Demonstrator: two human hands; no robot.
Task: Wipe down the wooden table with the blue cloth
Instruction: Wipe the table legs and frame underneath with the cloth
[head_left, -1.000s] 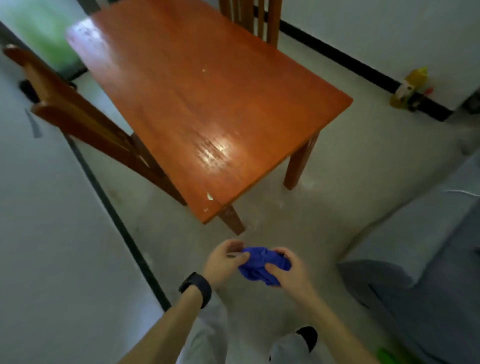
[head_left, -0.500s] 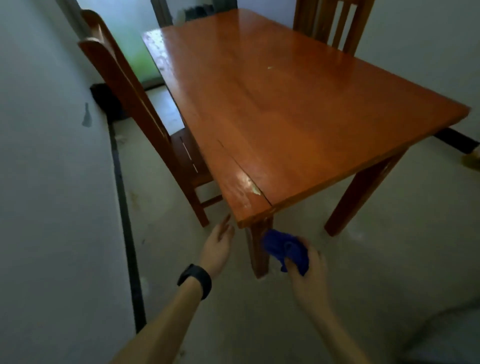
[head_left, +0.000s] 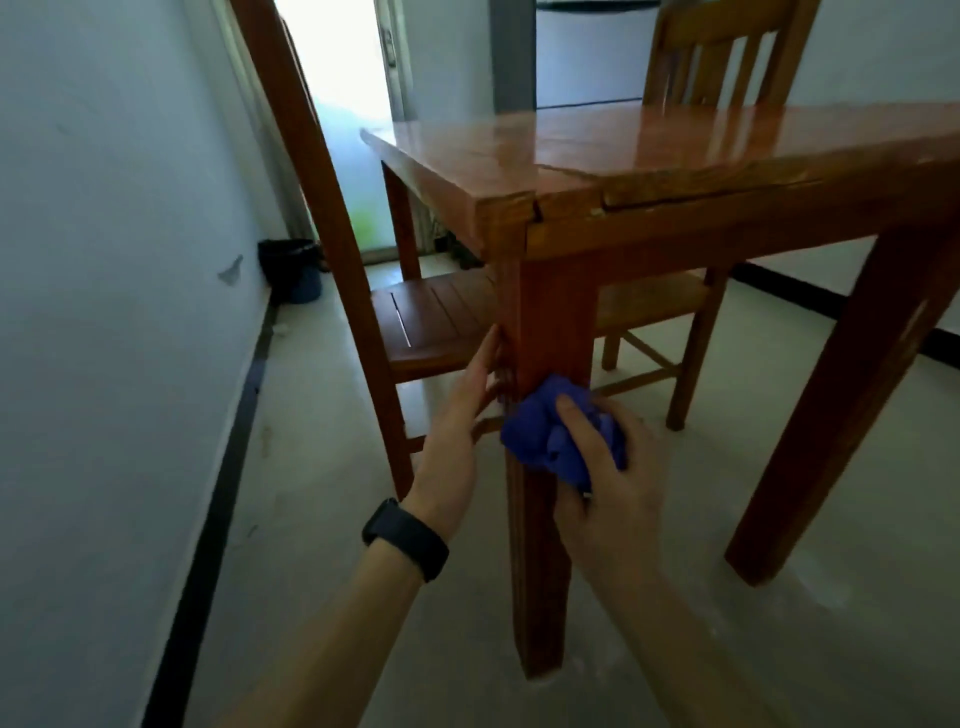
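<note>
The wooden table (head_left: 675, 150) fills the upper right, seen from low down, with its near corner leg (head_left: 540, 545) in the middle of the view. My right hand (head_left: 608, 483) grips the bunched blue cloth (head_left: 550, 436) and presses it against that leg. My left hand (head_left: 457, 436), with a black band on the wrist, lies with straight fingers against the left side of the same leg, just beside the cloth.
A wooden chair (head_left: 415, 317) stands close on the left of the leg, and a second chair (head_left: 722, 57) stands behind the table. A white wall (head_left: 104, 312) runs along the left, with a dark bin (head_left: 291, 270) at its foot. Another table leg (head_left: 852, 395) stands at right.
The view has dropped from above the tabletop to leg height. Both hands moved forward onto the corner leg; the cloth, earlier held between both hands, is in the right hand alone.
</note>
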